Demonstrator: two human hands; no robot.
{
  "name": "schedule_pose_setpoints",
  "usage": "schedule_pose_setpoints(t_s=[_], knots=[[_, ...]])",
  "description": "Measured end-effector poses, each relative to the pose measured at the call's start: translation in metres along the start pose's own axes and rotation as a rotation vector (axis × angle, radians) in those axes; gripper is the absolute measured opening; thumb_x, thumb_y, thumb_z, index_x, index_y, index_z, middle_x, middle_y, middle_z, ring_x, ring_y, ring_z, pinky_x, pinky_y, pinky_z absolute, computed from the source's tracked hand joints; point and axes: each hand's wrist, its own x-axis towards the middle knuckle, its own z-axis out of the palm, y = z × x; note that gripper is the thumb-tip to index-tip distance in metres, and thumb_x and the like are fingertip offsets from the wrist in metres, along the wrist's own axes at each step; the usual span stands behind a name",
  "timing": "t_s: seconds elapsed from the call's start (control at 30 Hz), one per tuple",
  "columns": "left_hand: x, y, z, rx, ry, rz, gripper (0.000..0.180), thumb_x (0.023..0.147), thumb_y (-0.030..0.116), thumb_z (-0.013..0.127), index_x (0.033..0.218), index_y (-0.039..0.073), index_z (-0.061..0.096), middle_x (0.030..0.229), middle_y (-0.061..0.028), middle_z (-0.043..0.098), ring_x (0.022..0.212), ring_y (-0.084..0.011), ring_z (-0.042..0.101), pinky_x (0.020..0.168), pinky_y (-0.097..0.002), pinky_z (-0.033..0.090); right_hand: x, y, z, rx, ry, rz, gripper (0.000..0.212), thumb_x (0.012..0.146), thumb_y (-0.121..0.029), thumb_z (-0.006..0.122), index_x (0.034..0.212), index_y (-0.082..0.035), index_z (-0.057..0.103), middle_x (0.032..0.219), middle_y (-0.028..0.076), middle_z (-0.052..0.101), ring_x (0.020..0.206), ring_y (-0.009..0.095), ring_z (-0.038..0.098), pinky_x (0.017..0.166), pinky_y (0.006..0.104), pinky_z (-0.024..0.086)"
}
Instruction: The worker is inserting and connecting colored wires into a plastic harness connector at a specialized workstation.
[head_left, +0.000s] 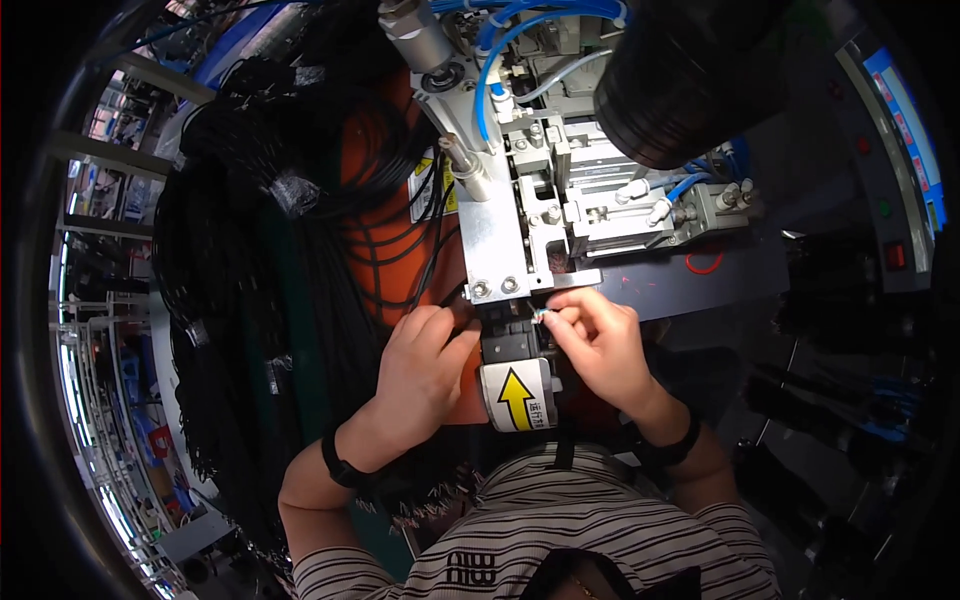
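Observation:
My right hand (605, 350) pinches thin coloured wire ends (541, 316) between thumb and fingertips, just below the front edge of a metal fixture (497, 262). My left hand (425, 362) is closed, its fingers curled at the left side of a black block (510, 345) under that fixture. Whatever the left fingers hold is hidden behind them. Between both hands, a white label with a yellow arrow (515, 396) covers a rounded part below the block.
Bundles of black cable (250, 140) hang at the left, some strands crossing an orange surface (375, 215). Blue air tubes (490, 75) run over the machine. A dark cylinder (650, 110) overhangs at upper right. A control panel with a red switch (894, 256) stands far right.

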Motion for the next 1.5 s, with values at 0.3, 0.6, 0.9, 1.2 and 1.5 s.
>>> schedule_pose_setpoints(t_s=[0.3, 0.6, 0.9, 1.2, 1.5], knots=[[-0.043, -0.031, -0.061, -0.005, 0.251, -0.219, 0.035, 0.079, 0.0, 0.07, 0.113, 0.0, 0.063, 0.115, -0.0139, 0.059, 0.107, -0.0299, 0.058, 0.09, -0.035, 0.047, -0.068, -0.044, 0.064, -0.155, -0.493, -0.345, 0.032, 0.091, -0.02, 0.063, 0.113, 0.003, 0.059, 0.089, 0.019, 0.066, 0.078, 0.032, 0.066, 0.07, 0.0338, 0.053], [-0.129, -0.031, -0.047, -0.181, 0.323, -0.503, 0.051, 0.079, 0.004, 0.073, 0.127, 0.0, 0.054, 0.132, -0.0176, 0.05, 0.119, -0.0347, 0.053, 0.096, -0.0392, 0.046, -0.077, -0.026, 0.138, 0.366, -0.734, 0.545, 0.038, 0.096, -0.019, 0.062, 0.126, 0.003, 0.054, 0.111, 0.008, 0.065, 0.099, 0.01, 0.059, 0.085, 0.0272, 0.05], [-0.136, -0.019, -0.048, -0.127, 0.148, -0.306, 0.041, 0.077, 0.002, 0.07, 0.116, 0.003, 0.059, 0.126, -0.0145, 0.055, 0.122, -0.0329, 0.051, 0.103, -0.0439, 0.037, -0.04, -0.066, 0.079, 0.669, -0.661, 0.66, 0.034, 0.096, -0.017, 0.059, 0.124, 0.003, 0.056, 0.106, 0.006, 0.066, 0.092, 0.012, 0.062, 0.087, 0.0275, 0.049], [-0.128, -0.02, -0.053, 0.007, 0.045, -0.162, 0.035, 0.076, 0.002, 0.071, 0.11, 0.005, 0.061, 0.111, -0.012, 0.063, 0.115, -0.0317, 0.056, 0.102, -0.0449, 0.038, 0.009, -0.048, 0.05, 0.738, -0.726, 0.664, 0.042, 0.097, -0.024, 0.055, 0.129, 0.004, 0.048, 0.108, 0.01, 0.064, 0.084, 0.014, 0.063, 0.073, 0.0254, 0.052], [-0.031, 0.0, -0.023, -0.008, 0.136, 0.315, 0.045, 0.071, 0.011, 0.072, 0.113, 0.001, 0.059, 0.108, -0.0118, 0.061, 0.102, -0.0303, 0.061, 0.09, -0.0404, 0.046, -0.045, -0.062, 0.016, 0.694, -0.811, 0.755, 0.042, 0.102, -0.024, 0.045, 0.131, 0.007, 0.048, 0.11, 0.013, 0.065, 0.091, 0.016, 0.064, 0.075, 0.0246, 0.053]])
